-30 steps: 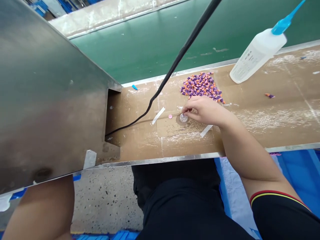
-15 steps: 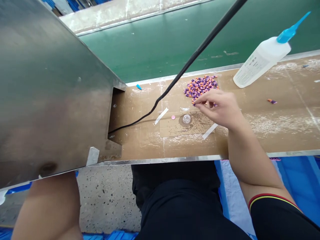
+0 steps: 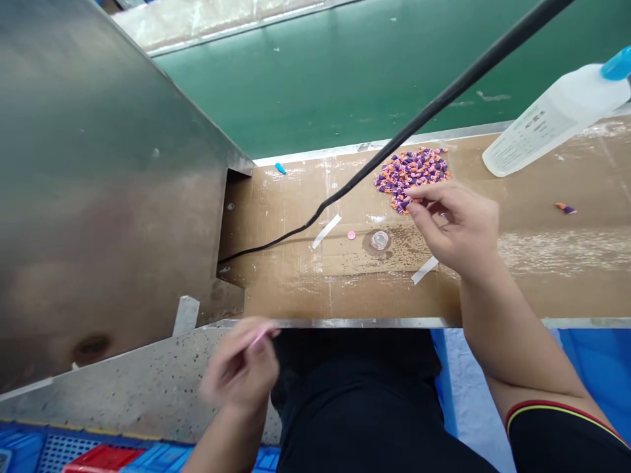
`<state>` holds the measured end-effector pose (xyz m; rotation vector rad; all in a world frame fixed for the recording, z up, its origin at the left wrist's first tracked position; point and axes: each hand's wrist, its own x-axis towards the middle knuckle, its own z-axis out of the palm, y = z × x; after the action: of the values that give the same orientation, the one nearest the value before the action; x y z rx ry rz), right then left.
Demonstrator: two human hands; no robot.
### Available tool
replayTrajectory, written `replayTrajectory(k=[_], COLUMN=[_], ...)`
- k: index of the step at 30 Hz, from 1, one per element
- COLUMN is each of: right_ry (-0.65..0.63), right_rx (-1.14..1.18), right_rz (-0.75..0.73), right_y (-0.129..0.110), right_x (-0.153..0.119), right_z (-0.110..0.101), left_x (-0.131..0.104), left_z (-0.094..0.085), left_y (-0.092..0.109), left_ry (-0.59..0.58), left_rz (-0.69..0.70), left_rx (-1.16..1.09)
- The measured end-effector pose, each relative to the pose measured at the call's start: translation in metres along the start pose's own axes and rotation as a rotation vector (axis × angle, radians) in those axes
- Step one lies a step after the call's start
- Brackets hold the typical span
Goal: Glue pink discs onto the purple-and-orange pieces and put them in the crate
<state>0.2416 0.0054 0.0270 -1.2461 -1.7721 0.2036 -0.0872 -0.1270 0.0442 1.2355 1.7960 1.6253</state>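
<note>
My left hand, blurred by motion, is in front of the table edge with a thin pink piece pinched between thumb and fingers. Over the near side of a pile of small purple-and-orange pieces, my right hand has its thumb and fingertips closed together. What they pinch looks like one of those small pieces, mostly covered by the fingers. Left of that hand, a small clear round dish sits in a wet patch on the cardboard. A pink disc lies beside the dish.
A metal housing stands on the left, and a black cable runs from its opening across the view. At the right leans a translucent bottle with a blue top. A blue cap and a single purple-and-orange piece lie apart on the cardboard.
My left hand has come out from below the metal housing and now shows the pink piece. My right hand remains at the pile's near edge, while the view has shifted slightly.
</note>
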Motion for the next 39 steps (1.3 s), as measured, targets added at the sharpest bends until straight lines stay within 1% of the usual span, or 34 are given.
replayTrajectory(k=[1,2,4,5,7,8,10,13,16,18,23,29,33,39], right_ry=[0.011,0.024,0.052,0.066,0.088,0.093,0.099,0.067,0.035,0.042,0.053,0.069,0.094,0.083], right_rx=[0.034,0.075,0.171,0.22,0.297,0.319,0.327,0.303,0.318,0.324,0.274,0.235,0.236,0.19], right_rz=[-0.006,-0.015,-0.035,-0.042,-0.038,-0.026,-0.007,0.005,-0.003,-0.009,-0.03,-0.052,-0.081,-0.043], right_y=[-0.005,-0.01,-0.018,-0.022,-0.026,-0.027,-0.03,-0.035,-0.04,-0.042,-0.04,-0.039,-0.04,-0.041], right_x=[-0.001,-0.003,-0.007,-0.009,-0.012,-0.014,-0.016,-0.018,-0.021,-0.023,-0.027,-0.027,-0.027,-0.028], right_z=[0.006,0.012,0.023,0.027,0.033,0.035,0.038,0.041,0.046,0.05,0.054,0.054,0.054,0.055], left_x=[-0.003,-0.003,0.006,0.013,0.029,0.036,0.046,0.05,0.046,0.042,0.035,0.031,0.027,0.021], left_z=[0.018,0.039,0.082,0.101,0.131,0.141,0.154,0.162,0.165,0.164,0.159,0.157,0.158,0.155], left_y=[-0.005,-0.009,-0.012,-0.011,-0.006,-0.004,-0.001,-0.004,-0.008,-0.01,-0.01,-0.01,-0.009,-0.013], left_ry=[-0.137,-0.258,-0.453,-0.53,-0.602,-0.62,-0.642,-0.644,-0.606,-0.581,-0.585,-0.572,-0.541,-0.5], left_rz=[-0.063,-0.22,-0.537,-0.635,-0.734,-0.753,-0.757,-0.734,-0.701,-0.662,-0.571,-0.515,-0.479,-0.328], left_rx=[-0.066,-0.186,-0.445,-0.533,-0.653,-0.687,-0.726,-0.751,-0.764,-0.758,-0.697,-0.671,-0.634,-0.59])
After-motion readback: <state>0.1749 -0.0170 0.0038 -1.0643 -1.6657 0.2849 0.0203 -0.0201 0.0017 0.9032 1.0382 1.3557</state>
